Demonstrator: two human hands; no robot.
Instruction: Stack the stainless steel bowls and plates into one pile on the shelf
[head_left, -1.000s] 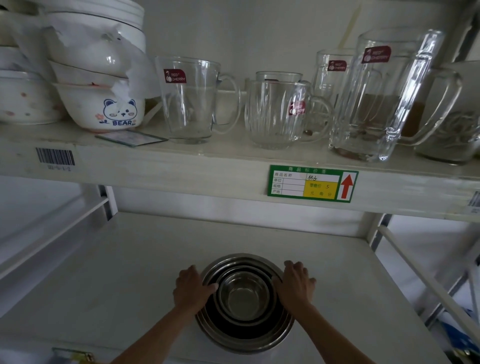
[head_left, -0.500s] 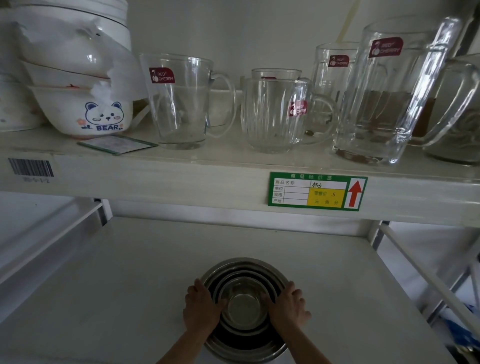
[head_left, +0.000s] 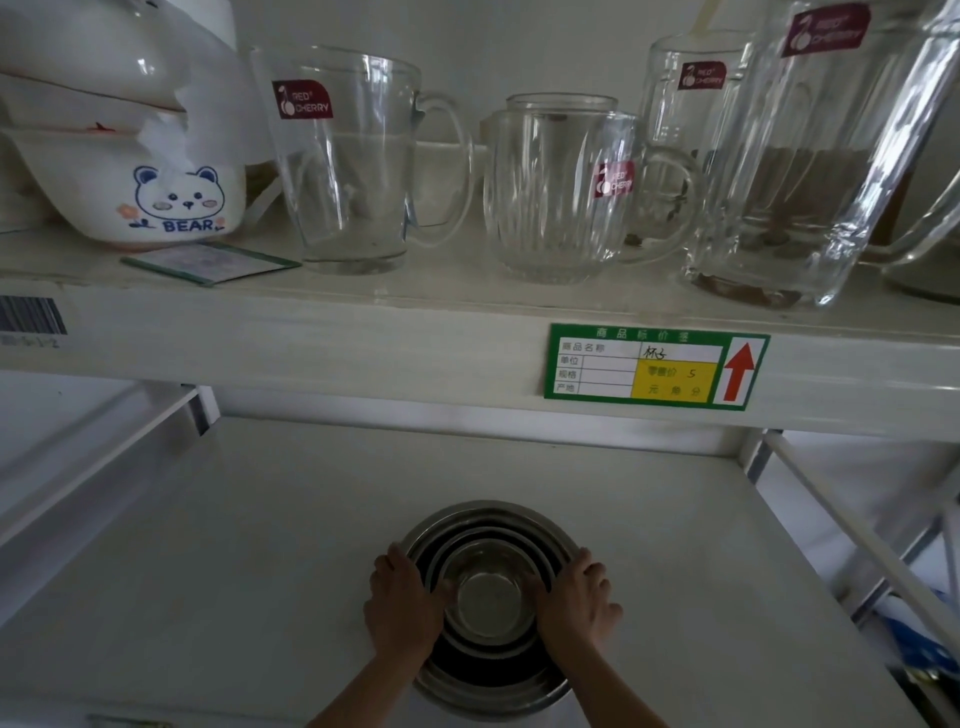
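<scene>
While nested: stainless steel bowls (head_left: 488, 605) piled one inside another, resting near front edge of lower shelf (head_left: 234, 545).
Left hand (head_left: 402, 605): clasped on left rim of pile, thumb hooked inside.
Right hand (head_left: 579, 603): clasped on right rim, thumb inside too.
Upper shelf (head_left: 363, 332): glass mugs (head_left: 358, 161), bear bowl (head_left: 156, 192), green price label (head_left: 657, 366) on front edge.
</scene>
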